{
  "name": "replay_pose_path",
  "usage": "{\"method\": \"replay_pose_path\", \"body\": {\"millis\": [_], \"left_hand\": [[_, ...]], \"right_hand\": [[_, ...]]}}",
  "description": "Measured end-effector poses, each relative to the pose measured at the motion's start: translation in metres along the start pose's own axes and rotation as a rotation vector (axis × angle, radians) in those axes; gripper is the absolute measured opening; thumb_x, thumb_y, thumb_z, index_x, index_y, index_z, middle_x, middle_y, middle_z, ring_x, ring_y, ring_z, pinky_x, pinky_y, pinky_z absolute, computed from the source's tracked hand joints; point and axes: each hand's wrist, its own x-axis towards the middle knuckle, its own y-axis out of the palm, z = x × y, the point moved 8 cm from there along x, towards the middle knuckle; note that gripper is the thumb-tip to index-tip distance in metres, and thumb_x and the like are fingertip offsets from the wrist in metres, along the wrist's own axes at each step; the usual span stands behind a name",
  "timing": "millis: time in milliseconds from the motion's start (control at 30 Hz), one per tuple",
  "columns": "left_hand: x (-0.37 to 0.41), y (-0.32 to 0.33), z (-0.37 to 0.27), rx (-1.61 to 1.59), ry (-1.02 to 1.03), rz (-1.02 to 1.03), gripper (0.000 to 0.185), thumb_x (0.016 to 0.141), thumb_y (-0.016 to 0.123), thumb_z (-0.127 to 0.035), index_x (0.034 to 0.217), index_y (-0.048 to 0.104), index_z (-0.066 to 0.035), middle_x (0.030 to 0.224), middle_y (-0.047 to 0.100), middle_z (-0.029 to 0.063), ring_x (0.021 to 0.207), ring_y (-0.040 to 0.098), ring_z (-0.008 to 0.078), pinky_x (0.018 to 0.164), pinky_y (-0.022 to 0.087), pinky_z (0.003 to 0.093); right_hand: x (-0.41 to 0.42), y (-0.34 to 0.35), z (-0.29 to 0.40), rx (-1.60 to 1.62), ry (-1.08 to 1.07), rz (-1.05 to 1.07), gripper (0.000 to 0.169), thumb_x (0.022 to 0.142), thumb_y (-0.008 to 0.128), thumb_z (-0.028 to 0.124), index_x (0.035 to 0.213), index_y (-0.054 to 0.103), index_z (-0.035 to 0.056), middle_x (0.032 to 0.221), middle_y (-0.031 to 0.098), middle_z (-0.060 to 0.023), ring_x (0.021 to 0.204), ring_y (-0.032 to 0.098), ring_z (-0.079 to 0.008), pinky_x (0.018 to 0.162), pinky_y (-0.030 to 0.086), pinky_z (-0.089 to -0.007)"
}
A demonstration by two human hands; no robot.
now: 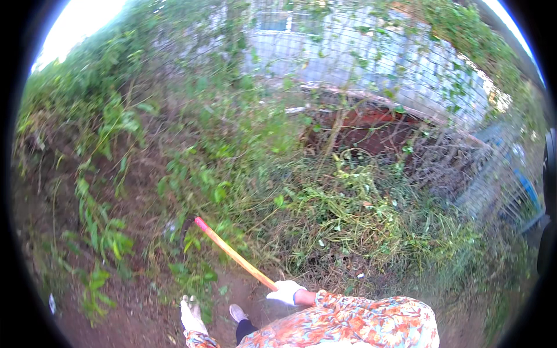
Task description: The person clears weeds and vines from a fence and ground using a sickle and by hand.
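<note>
My right hand [285, 292], in a white glove, grips the lower end of a long wooden handle [237, 255]. This handle slants up to the left and ends in a pink band. At its far end a dark curved blade [186, 230], like that of a sickle, shows blurred among the leaves. My left hand [191, 315], also gloved, is low in the view with its fingers apart. Beside its fingertips are green leafy stems [193, 274]; I see none clearly held. One shoe [237, 312] rests on the bare soil between my hands.
A heap of cut vines and grass [348, 209] lies ahead to the right. Behind it runs a wire mesh fence [370, 56] overgrown with creepers. A blue-grey slatted frame [509, 191] leans at the right. Leafy plants [93, 222] stand at the left.
</note>
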Motion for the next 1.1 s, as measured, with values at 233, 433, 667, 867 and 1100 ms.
{"method": "replay_pose_path", "body": {"millis": [233,433,667,867,1100], "left_hand": [[0.054,0.204,-0.012,0.226,0.106,0.690,0.035,0.093,0.049,-0.020,0.119,0.051,0.004,0.110,0.060,0.0154,0.101,0.060,0.0233,0.085,0.048,0.0314],[0.074,0.286,0.002,0.057,-0.243,1.014,0.039,0.095,0.046,-0.036,0.119,0.049,-0.006,0.114,0.055,0.0078,0.103,0.053,0.0196,0.089,0.042,0.0375],[0.128,0.309,-0.006,0.710,-0.089,1.304,0.041,0.093,0.046,-0.012,0.132,0.038,0.001,0.118,0.054,0.0107,0.111,0.050,0.0201,0.098,0.039,0.0342],[0.087,0.332,-0.012,0.794,-0.324,1.476,0.063,0.091,0.052,-0.022,0.141,0.022,0.003,0.128,0.049,0.0190,0.106,0.058,0.0241,0.091,0.045,0.0325],[0.182,0.302,-0.019,0.985,-0.245,1.438,0.061,0.097,0.034,-0.045,0.137,0.033,0.001,0.131,0.047,0.0222,0.112,0.053,0.0308,0.098,0.041,0.0397]], "right_hand": [[0.043,-0.066,0.087,1.021,-0.106,-0.062,0.026,0.078,0.070,0.027,0.086,0.054,0.0085,0.063,0.052,0.0016,0.042,0.045,-0.0083,0.036,0.035,-0.0247],[0.092,-0.115,0.109,1.401,-0.064,-0.161,0.020,0.081,0.068,0.021,0.090,0.058,0.0065,0.073,0.063,-0.0028,0.045,0.049,-0.0065,0.037,0.039,-0.0214],[0.123,-0.121,0.081,1.482,-0.015,-0.446,0.014,0.080,0.067,0.017,0.083,0.058,0.0063,0.063,0.056,-0.0003,0.044,0.049,-0.0093,0.040,0.042,-0.0258],[0.081,-0.128,0.022,1.767,0.149,-0.703,0.014,0.084,0.061,0.016,0.074,0.055,0.0077,0.057,0.051,0.0000,0.041,0.045,-0.0105,0.037,0.041,-0.0277],[-0.119,-0.024,-0.122,1.232,0.650,-1.084,0.024,0.076,0.066,0.030,0.069,0.055,0.0101,0.053,0.049,0.0006,0.040,0.046,-0.0137,0.038,0.037,-0.0304]]}}
